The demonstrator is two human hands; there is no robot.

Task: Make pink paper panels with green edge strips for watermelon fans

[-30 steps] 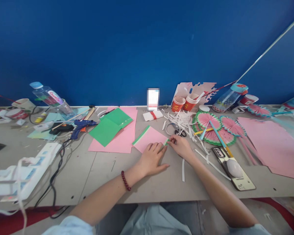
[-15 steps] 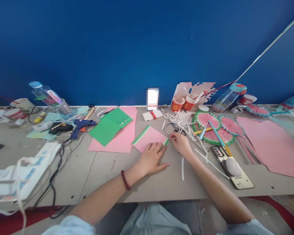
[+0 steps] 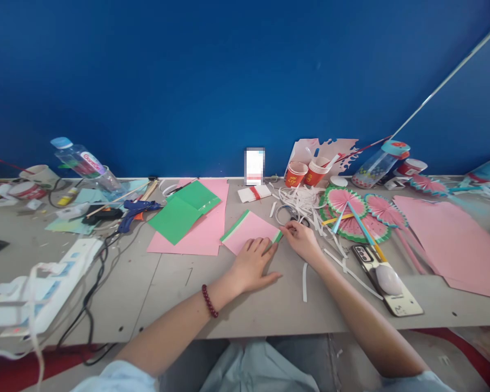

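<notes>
My left hand [image 3: 251,267] lies flat, fingers spread, pressing the near edge of the green-edged pink sheet [image 3: 249,227], unmoved since a second ago; just right of it my right hand [image 3: 306,243] pinches the sheet's green corner (barely shifted, so the grip holds), scissors [image 3: 298,219] just beyond its fingertips

The plastic bottle [image 3: 84,160] lying at the worktop's left rear is showing a white label with red script, too small to read. The red paper cups [image 3: 297,174] are carrying an illegible yellow mark. The white card [image 3: 254,166] is appearing blurred.
</notes>
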